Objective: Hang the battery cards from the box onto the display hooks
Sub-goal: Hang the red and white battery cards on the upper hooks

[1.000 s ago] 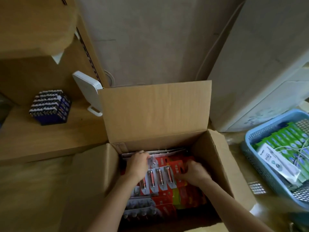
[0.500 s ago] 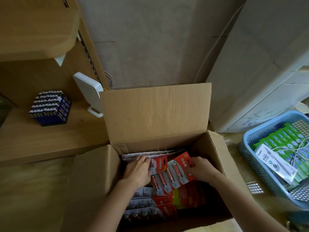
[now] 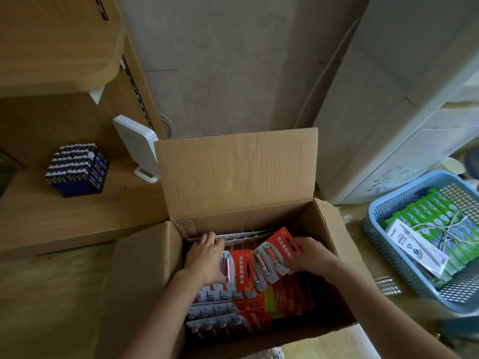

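Gripping battery cards (image 3: 261, 257) between hands, left (image 3: 204, 257), right (image 3: 309, 256), inside box (image 3: 145, 275).

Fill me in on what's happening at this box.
A person is pulling red battery cards out of an open cardboard box. The right hand grips a tilted card, lifted above the stack; the left hand rests on another card beside it. More cards lie packed below. No display hooks are in view, so nothing is hung yet.
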